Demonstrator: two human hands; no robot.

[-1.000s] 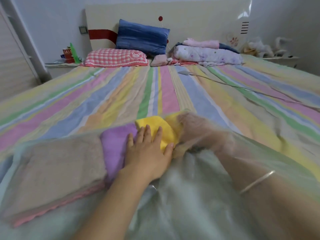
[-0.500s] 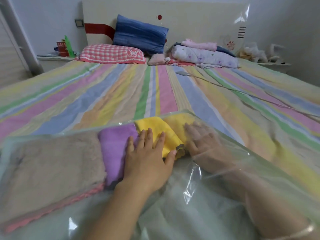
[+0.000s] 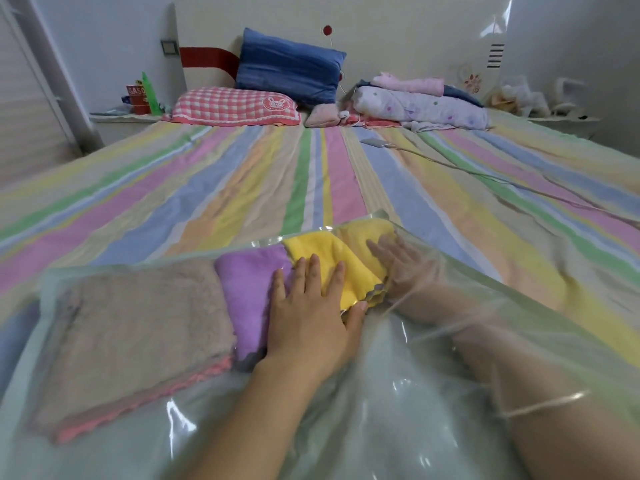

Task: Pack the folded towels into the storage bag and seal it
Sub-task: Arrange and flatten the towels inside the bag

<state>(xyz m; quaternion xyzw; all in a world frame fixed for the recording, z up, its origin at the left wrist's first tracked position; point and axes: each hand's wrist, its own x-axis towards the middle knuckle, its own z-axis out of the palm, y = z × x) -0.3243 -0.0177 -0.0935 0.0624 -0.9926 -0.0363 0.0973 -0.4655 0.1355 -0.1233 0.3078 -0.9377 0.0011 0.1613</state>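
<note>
A clear plastic storage bag (image 3: 398, 403) lies on the striped bed. Inside it, a beige towel (image 3: 138, 327) lies on a pink one (image 3: 149, 403) at the left. A purple towel (image 3: 247, 292) and a yellow towel (image 3: 325, 258) lie further right. My left hand (image 3: 313, 310) rests flat with straight fingers, pressing on the purple and yellow towels. My right hand (image 3: 401, 268) is inside the bag, seen through the plastic, its fingers spread flat against the yellow towel's right side.
The striped bed sheet (image 3: 242, 188) stretches ahead. A white cable with a small device (image 3: 375, 143) runs across the right side. Pillows (image 3: 287, 67) and folded bedding (image 3: 419, 103) lie at the headboard. A red can and green bottle (image 3: 142, 97) stand on the left shelf.
My right hand has opened out flat inside the bag against the yellow towel. The left hand has stayed pressed on the towels. The bag's plastic has settled lower.
</note>
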